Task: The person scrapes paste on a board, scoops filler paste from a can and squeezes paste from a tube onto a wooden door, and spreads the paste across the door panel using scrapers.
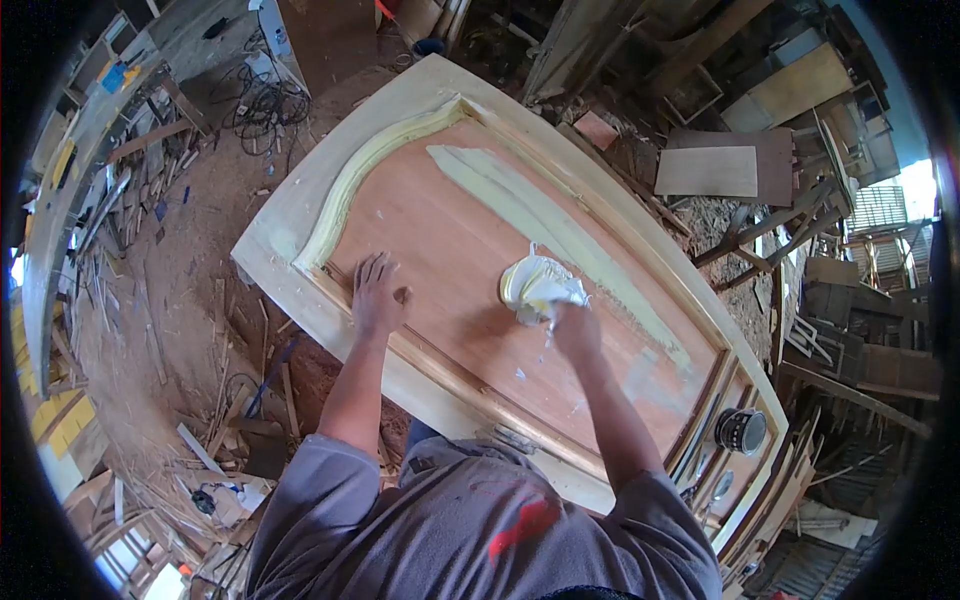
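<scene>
A large wooden panel [430, 230] with a raised, curved moulding lies in front of me. Pale yellow-green paste [560, 225] runs in a long band across its reddish surface, and more coats the curved moulding at the upper left. My left hand [378, 295] rests on the panel near its near-left moulding, fingers spread, holding nothing. Over the middle of the panel, my right hand [575, 325] is closed at the near edge of a round, paste-smeared white thing [543, 284]. What exactly the fingers grip there is blurred and partly hidden.
A dark round can [741, 431] stands at the panel's right end. Wood scraps [140, 290] and tangled cables [265, 105] litter the dirt floor on the left. Boards [706, 171] and timber frames are piled at the right.
</scene>
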{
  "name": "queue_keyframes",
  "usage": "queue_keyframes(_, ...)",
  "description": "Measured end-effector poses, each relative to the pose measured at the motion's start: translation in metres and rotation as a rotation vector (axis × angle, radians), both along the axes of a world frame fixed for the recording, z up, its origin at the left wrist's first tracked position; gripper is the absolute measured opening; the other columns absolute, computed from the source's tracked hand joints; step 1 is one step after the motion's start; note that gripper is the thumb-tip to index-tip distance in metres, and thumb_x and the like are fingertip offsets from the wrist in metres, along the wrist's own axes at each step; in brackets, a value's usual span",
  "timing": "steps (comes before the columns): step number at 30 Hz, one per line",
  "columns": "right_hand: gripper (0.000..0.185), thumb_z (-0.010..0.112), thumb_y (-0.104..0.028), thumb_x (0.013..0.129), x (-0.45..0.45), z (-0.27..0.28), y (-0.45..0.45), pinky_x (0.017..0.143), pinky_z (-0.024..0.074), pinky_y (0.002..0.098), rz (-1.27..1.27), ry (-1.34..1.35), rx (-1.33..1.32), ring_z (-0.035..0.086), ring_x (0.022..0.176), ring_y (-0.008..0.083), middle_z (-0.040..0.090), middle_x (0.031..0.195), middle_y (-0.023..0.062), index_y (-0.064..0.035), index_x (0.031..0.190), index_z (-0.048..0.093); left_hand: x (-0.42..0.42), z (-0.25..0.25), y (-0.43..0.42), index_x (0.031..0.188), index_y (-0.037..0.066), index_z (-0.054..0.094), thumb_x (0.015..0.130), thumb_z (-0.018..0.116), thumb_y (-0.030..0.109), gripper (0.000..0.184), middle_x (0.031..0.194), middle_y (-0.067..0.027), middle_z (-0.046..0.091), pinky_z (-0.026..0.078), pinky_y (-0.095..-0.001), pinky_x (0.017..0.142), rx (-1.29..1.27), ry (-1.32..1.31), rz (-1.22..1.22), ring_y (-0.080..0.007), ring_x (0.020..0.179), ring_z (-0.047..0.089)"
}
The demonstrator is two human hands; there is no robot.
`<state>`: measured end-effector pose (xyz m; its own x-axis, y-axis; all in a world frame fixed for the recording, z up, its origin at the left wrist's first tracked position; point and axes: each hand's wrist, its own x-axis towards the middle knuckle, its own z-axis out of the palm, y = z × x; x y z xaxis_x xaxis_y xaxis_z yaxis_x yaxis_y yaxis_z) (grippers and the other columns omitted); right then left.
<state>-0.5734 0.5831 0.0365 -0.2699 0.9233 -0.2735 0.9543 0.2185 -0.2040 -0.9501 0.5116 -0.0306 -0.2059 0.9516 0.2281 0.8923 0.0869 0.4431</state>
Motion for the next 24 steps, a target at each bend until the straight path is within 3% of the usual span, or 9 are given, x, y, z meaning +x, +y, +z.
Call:
queue_keyframes(2,0.018,0.06,-0.009,0.087,0.003,0.001,0.025,0.081,0.0575,0.0547,-0.079,-0.026,0.098,0.073,0.09,0.041,0.074,0.092,0.0238,-0.0055,0.095,0.076,0.0,-0.001,-0.004,0.122,0.002,0.066,0.08,0.074,0.025,0.049,0.144,-0.0196,0.057,0.03,-0.0532,0.125,0.003,0.002,-0.004,-0.0374,0.142,0.045)
queue_keyframes(4,0.016,0.06,-0.01,0.088,0.008,-0.04,0.042,0.081,0.0573,0.0549,-0.111,-0.039,0.167,0.073,0.088,0.041,0.074,0.089,0.0228,-0.0059,0.09,0.075,-0.002,-0.002,-0.001,0.122,0.003,0.066,0.08,0.074,0.025,0.048,0.144,-0.0197,0.057,0.029,-0.0533,0.125,0.01,0.002,-0.013,-0.0373,0.142,0.045)
queue_keyframes(5,0.015,0.06,-0.01,0.088,0.006,-0.06,0.027,0.082,0.0573,0.0547,0.037,-0.052,0.21,0.073,0.087,0.0413,0.074,0.088,0.0227,-0.0067,0.088,0.075,-0.003,-0.001,0.001,0.122,0.003,0.066,0.08,0.074,0.025,0.048,0.144,-0.0196,0.057,0.029,-0.0532,0.125,0.014,0.008,-0.014,-0.0371,0.142,0.045)
queue_keyframes(8,0.024,0.057,-0.01,0.089,-0.006,-0.031,-0.013,0.085,0.0574,0.055,0.279,0.071,0.221,0.073,0.09,0.0417,0.074,0.094,0.0244,-0.0074,0.103,0.077,-0.003,-0.003,-0.004,0.124,0.003,0.066,0.081,0.074,0.024,0.049,0.145,-0.0198,0.056,0.03,-0.0523,0.125,0.007,0.002,-0.009,-0.0376,0.142,0.045)
queue_keyframes(11,0.029,0.058,-0.007,0.089,0.005,0.029,0.016,0.087,0.0573,0.0537,0.066,0.027,-0.008,0.073,0.096,0.0406,0.075,0.1,0.0242,-0.009,0.111,0.077,-0.002,-0.001,-0.002,0.124,0.003,0.066,0.08,0.074,0.022,0.049,0.147,-0.02,0.056,0.033,-0.0504,0.123,-0.009,-0.019,-0.001,-0.039,0.142,0.045)
queue_keyframes(13,0.031,0.06,-0.004,0.088,0.023,0.018,0.049,0.09,0.0572,0.0511,-0.003,0.008,0.094,0.072,0.101,0.0397,0.075,0.105,0.0216,-0.0106,0.113,0.077,-0.001,0.004,-0.001,0.125,0.003,0.066,0.08,0.074,0.023,0.05,0.147,-0.0198,0.055,0.033,-0.0499,0.124,-0.032,-0.01,0.006,-0.0385,0.142,0.044)
queue_keyframes(17,0.033,0.062,-0.007,0.089,0.027,0.014,0.088,0.093,0.0565,0.0479,0.229,0.252,0.117,0.071,0.105,0.0391,0.076,0.111,0.0181,-0.0129,0.118,0.078,-0.002,0.003,0.001,0.124,0.003,0.067,0.081,0.074,0.024,0.048,0.148,-0.0183,0.056,0.031,-0.0492,0.125,-0.045,0.005,0.024,-0.0373,0.144,0.044)
queue_keyframes(24,0.042,0.058,0.001,0.088,-0.031,-0.006,0.136,0.097,0.0558,0.0471,0.355,0.15,0.052,0.07,0.11,0.0383,0.074,0.118,0.0193,-0.0179,0.12,0.077,-0.001,0.001,-0.001,0.123,0.004,0.068,0.08,0.073,0.023,0.048,0.148,-0.0169,0.056,0.031,-0.0513,0.125,-0.027,-0.007,0.022,-0.0372,0.143,0.044)
